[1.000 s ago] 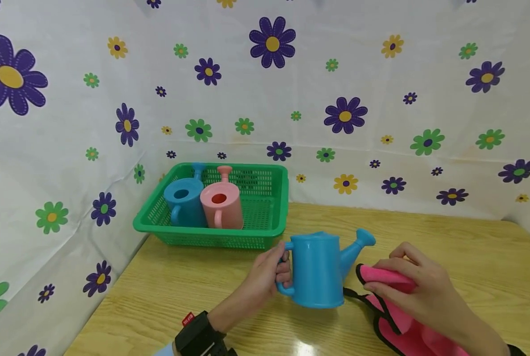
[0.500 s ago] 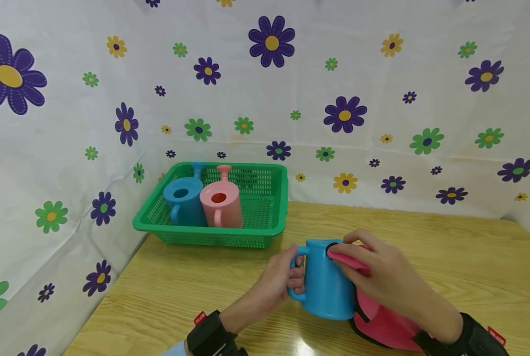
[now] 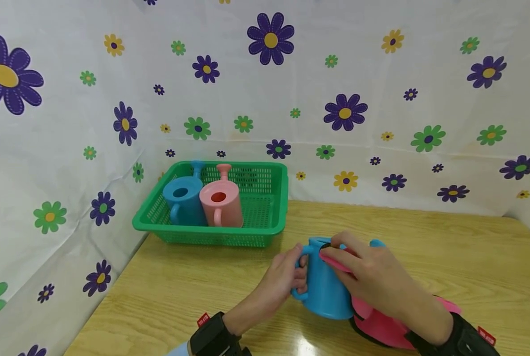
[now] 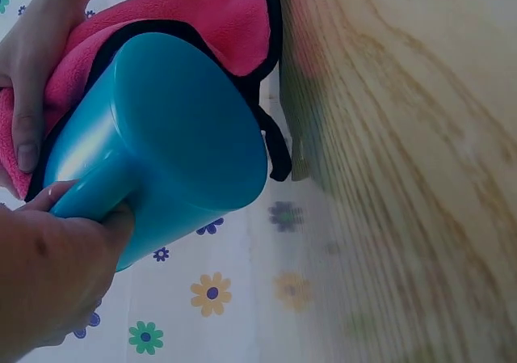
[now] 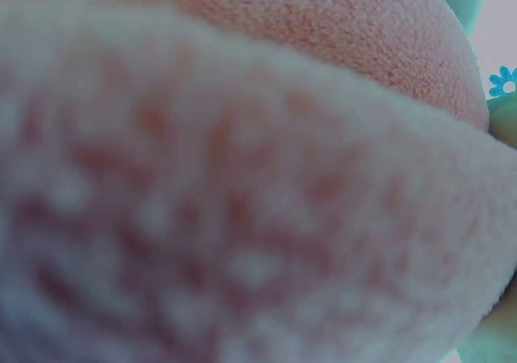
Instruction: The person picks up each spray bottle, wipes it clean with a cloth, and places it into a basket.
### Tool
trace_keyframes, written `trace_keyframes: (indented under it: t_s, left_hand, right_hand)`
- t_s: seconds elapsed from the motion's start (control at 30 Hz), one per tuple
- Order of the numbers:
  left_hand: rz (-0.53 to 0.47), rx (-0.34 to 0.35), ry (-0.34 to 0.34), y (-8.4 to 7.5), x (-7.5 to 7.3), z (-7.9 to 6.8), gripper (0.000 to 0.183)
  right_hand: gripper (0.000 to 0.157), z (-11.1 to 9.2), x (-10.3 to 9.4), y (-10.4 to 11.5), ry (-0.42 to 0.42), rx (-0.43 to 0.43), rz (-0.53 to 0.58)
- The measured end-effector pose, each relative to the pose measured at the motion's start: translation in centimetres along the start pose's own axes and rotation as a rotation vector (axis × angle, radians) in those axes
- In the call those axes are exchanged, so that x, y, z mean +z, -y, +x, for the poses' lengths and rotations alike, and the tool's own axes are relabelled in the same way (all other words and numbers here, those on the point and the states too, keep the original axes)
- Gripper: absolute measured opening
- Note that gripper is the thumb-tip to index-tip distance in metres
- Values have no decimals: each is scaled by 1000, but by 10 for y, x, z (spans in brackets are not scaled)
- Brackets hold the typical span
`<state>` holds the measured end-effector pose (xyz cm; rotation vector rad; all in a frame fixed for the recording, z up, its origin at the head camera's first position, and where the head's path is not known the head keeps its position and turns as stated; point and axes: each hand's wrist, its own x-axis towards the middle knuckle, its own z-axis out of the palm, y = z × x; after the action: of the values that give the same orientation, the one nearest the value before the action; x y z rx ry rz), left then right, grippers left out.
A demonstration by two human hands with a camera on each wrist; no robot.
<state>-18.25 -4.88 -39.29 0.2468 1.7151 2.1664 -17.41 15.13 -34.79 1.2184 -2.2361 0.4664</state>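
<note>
In the head view my left hand (image 3: 287, 274) grips the handle of a blue watering can (image 3: 324, 294), which is slightly tilted over the table. My right hand (image 3: 376, 274) holds a pink cloth (image 3: 387, 329) with black edging against the can's upper side, close to its rim. Only the tip of the spout (image 3: 377, 243) shows, past the right hand's knuckles. From the left wrist, the can's round base (image 4: 194, 112) faces the camera, with the cloth (image 4: 226, 15) wrapped along its far side. Fuzzy cloth (image 5: 242, 201) fills most of the right wrist view.
A green perforated basket (image 3: 207, 230) stands at the back left of the wooden table (image 3: 447, 257). Inside it are another blue watering can (image 3: 192, 207) and a pink watering can (image 3: 230, 207). White flower-printed fabric (image 3: 380, 74) hangs behind and at the left.
My right hand has brought the cloth leftward onto the can, then shifted slightly along its upper side. The can has moved a little right and tilted; its spout is now mostly hidden.
</note>
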Motion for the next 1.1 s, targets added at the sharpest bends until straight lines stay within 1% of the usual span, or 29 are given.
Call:
trace_keyframes:
  t_s: [0.07,0.27,0.4,0.5,0.63,0.77,0.87,0.97,1.1]
  left_hand:
    - [3,2,-3,-1,0,1,38]
    - [-3,9,-23,-6,-2,2,40]
    - [-41,14,-35,-11,-3,3,40]
    - [-82,15,-53,-14,-4,5,40]
    - [-122,8,-65,-17,-7,5,40]
    - [-125,0,-66,-19,-10,4,41]
    - [-121,2,-53,-19,-11,4,41]
    - [-123,2,-38,-19,-12,3,41]
    - [-128,-10,-43,-20,-13,2,41]
  right_hand:
    - [41,-1,2,2,14,-10,-3]
    - [36,-2,6,8,46,-68,45]
    - [34,-4,8,13,59,-146,51]
    - [33,-7,10,18,96,-181,46]
    - [39,-11,11,24,156,-181,60]
    - [45,-13,10,28,201,-176,64]
    - [48,-13,9,30,220,-173,66]
    - [51,-13,9,31,208,-184,69]
    - [53,-13,9,31,177,-204,71]
